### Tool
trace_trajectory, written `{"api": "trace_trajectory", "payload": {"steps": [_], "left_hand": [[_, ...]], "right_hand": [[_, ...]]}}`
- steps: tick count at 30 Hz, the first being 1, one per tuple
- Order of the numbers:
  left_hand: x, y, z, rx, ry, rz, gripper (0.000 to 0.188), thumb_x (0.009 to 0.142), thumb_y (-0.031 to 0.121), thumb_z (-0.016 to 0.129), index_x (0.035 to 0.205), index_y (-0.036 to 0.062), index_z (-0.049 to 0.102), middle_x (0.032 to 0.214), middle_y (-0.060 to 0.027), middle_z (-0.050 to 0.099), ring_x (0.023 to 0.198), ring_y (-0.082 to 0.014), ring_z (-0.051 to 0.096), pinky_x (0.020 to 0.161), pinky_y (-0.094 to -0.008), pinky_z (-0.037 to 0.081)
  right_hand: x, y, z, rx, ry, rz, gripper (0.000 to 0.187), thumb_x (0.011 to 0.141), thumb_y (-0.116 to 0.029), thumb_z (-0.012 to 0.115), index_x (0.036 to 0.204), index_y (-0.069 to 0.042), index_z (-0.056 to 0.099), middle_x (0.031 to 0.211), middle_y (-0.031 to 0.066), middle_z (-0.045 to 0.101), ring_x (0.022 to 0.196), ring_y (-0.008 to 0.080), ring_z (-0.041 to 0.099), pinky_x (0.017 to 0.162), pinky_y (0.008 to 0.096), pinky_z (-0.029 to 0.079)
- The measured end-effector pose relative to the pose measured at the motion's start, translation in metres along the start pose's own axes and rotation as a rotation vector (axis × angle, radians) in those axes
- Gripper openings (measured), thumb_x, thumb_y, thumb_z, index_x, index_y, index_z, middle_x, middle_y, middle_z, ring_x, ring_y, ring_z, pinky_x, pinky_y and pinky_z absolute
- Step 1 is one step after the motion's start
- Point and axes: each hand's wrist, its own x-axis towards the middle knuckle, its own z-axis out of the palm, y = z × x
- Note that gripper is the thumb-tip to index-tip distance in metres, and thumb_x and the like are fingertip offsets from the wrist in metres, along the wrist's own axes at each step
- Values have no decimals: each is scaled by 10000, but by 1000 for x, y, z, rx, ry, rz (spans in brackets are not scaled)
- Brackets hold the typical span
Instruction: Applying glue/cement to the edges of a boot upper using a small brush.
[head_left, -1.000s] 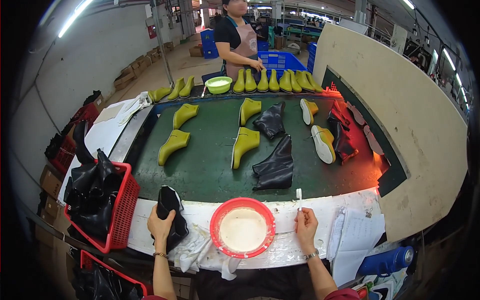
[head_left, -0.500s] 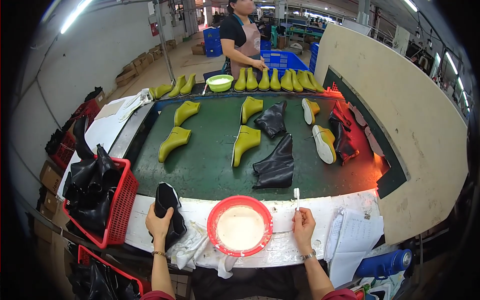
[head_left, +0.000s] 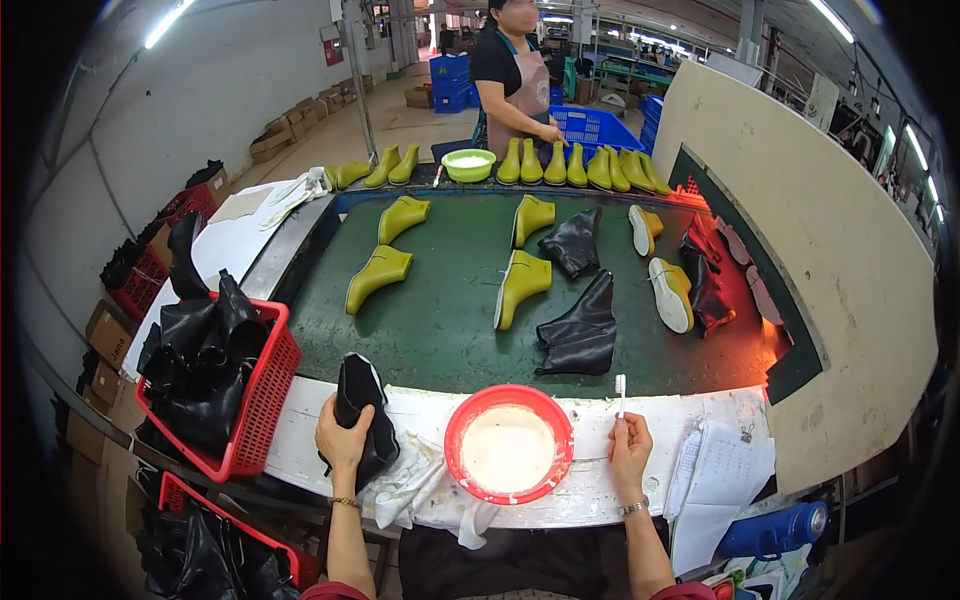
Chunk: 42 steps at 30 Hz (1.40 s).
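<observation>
My left hand [head_left: 343, 437] grips a black leather boot upper [head_left: 372, 430] at the near left of the table, its opening toward the far side. A crumpled white cloth [head_left: 408, 478] lies beside it. Between my hands stands a red bowl [head_left: 453, 450] of creamy white liquid [head_left: 508, 448]. To the bowl's right, my right hand [head_left: 630, 446] pinches a white toothbrush [head_left: 621, 388], bristle end up. The brush is apart from the bowl and the boot upper.
Yellow-green boot lasts [head_left: 378, 278] and black uppers [head_left: 580, 325] lie on the green belt [head_left: 440, 350]. Red baskets [head_left: 262, 400] of black uppers stand left. Papers [head_left: 725, 465] and a blue flask [head_left: 775, 530] are at right. A co-worker [head_left: 515, 85] stands beyond the far lasts.
The whole view has shifted, so the scene sits further right in the picture. Both hands keep their holds, with little movement relative to the bowl.
</observation>
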Motion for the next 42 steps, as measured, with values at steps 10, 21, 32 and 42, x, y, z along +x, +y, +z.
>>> {"api": "trace_trajectory", "payload": {"steps": [10, 21, 32, 42], "left_hand": [[-3, 4, -2, -25, 27, 12, 591, 779, 367, 854, 1219, 15, 675, 1076, -187, 744, 1006, -369, 709, 895, -435, 537], [0, 4, 6, -30, -20, 43, 598, 773, 330, 858, 1232, 5, 654, 1153, -181, 716, 1047, -356, 689, 914, -440, 529], [-1, -13, 9, -93, 22, 13, 580, 811, 313, 842, 1263, 5, 649, 1143, -185, 724, 1040, -358, 693, 920, -426, 524], [1, -4, 1, -77, -2, -23, 577, 835, 359, 821, 1249, -6, 654, 1155, -196, 719, 1058, -374, 684, 919, -441, 520]], "right_hand": [[-1, 3, -2, -13, -1, -14, 132, 1065, -125, 541, 1052, -7, 598, 729, -7, 560, 488, 26, 430, 413, 196, 334], [-1, 9, -8, 11, 46, 17, 107, 1040, -108, 581, 1074, -10, 608, 740, -6, 598, 533, 30, 483, 455, 202, 381], [3, 5, -1, 34, 54, 39, 113, 1039, -108, 594, 1082, -6, 620, 751, 2, 610, 519, 33, 488, 443, 200, 372], [-1, 4, -7, 42, 40, 52, 135, 1060, -125, 561, 1078, -1, 612, 741, 14, 597, 466, 40, 452, 406, 205, 340]]}}
